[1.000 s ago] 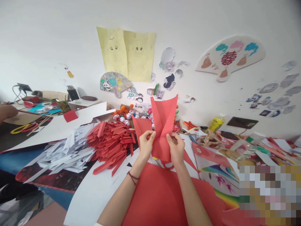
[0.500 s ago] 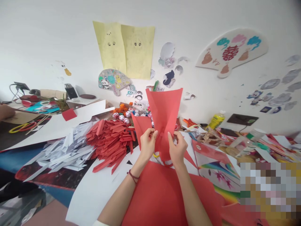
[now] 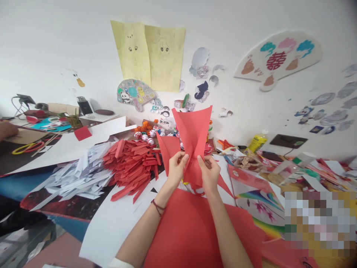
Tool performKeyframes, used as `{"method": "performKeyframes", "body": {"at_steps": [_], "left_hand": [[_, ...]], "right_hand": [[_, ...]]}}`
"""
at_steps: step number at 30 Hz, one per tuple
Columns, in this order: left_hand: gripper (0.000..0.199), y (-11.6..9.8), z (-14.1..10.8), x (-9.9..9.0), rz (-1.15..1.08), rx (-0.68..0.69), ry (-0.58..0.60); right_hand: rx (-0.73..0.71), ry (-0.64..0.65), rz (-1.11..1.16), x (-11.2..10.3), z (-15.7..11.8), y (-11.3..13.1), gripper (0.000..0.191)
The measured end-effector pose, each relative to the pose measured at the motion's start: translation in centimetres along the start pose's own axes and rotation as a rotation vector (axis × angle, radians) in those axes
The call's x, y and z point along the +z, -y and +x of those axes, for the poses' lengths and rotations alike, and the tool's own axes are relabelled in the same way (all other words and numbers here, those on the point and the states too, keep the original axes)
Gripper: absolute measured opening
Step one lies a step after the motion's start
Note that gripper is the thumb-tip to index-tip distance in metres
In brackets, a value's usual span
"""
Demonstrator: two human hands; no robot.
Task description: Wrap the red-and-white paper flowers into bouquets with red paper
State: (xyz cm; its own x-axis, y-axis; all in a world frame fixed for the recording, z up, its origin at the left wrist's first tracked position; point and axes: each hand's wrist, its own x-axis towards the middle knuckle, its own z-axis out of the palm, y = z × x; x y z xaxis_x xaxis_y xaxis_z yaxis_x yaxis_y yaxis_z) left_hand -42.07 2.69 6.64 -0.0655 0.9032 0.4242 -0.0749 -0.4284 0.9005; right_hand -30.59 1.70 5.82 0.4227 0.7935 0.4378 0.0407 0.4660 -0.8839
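Two bare hands pinch one red paper sheet upright near the middle of the frame, its upper part flaring and its lower part creased between them. The left hand's fingers are clamped on the sheet's left side, thumb against forefinger; the right hand's fingers close on its right side.

The crease looks like the weak point: uneven pressure from the two thumbs could set it askew, and pulling the sides apart while pinching could tear the paper. A loose grip might let the tall upper part flop over. Just below the sheet sits a red loop handle — a lower edge could snag there. To the left, a heap of red strips lies near the left forearm, and a careless sweep could scatter it into the white strips.

As for containers, a yellow bottle leans at the right of the frame, apparently with yellow liquid inside. A dark flask stands at the upper left — its contents cannot be told.
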Motion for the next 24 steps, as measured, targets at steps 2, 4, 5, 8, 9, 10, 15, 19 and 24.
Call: {"method": "performKeyframes", "body": {"at_steps": [2, 4, 5, 8, 9, 10, 15, 19, 24], "left_hand": [[0.027, -0.3, -0.3, 0.0, 0.090, 0.034, 0.003], [0.026, -0.6, -0.6, 0.1, 0.190, 0.088, 0.009], [0.025, -0.7, -0.8, 0.1, 0.237, 0.120, 0.007], [0.022, -0.7, -1.2, 0.2, 0.328, 0.200, -0.044], [0.020, -0.6, -1.3, 0.2, 0.325, 0.203, -0.079], [0.020, -0.4, -1.3, 0.2, 0.298, 0.188, -0.118], [0.025, 0.5, -0.8, 0.1, -0.073, -0.043, -0.172], [0.024, 0.6, -0.8, 0.5, -0.338, -0.145, -0.134], [0.028, 0.4, -1.1, 1.0, -0.402, -0.161, -0.072]], "right_hand": [[-0.031, -0.075, -0.074, -0.1, -0.1, -0.2, 0.032], [-0.085, -0.158, -0.167, -0.2, -0.4, -0.3, 0.033], [-0.116, -0.193, -0.210, -0.3, -0.5, -0.3, 0.033], [-0.185, -0.240, -0.262, -0.4, -0.7, -0.2, 0.027], [-0.185, -0.238, -0.244, -0.3, -0.7, -0.1, 0.026], [-0.171, -0.228, -0.208, -0.3, -0.7, 0.0, 0.026], [-0.056, -0.169, -0.005, 0.1, -0.5, 0.2, 0.027], [-0.049, -0.160, 0.018, 0.3, -0.6, 0.2, 0.028], [-0.002, -0.039, 0.041, 0.7, -0.7, 0.2, 0.028]]}}
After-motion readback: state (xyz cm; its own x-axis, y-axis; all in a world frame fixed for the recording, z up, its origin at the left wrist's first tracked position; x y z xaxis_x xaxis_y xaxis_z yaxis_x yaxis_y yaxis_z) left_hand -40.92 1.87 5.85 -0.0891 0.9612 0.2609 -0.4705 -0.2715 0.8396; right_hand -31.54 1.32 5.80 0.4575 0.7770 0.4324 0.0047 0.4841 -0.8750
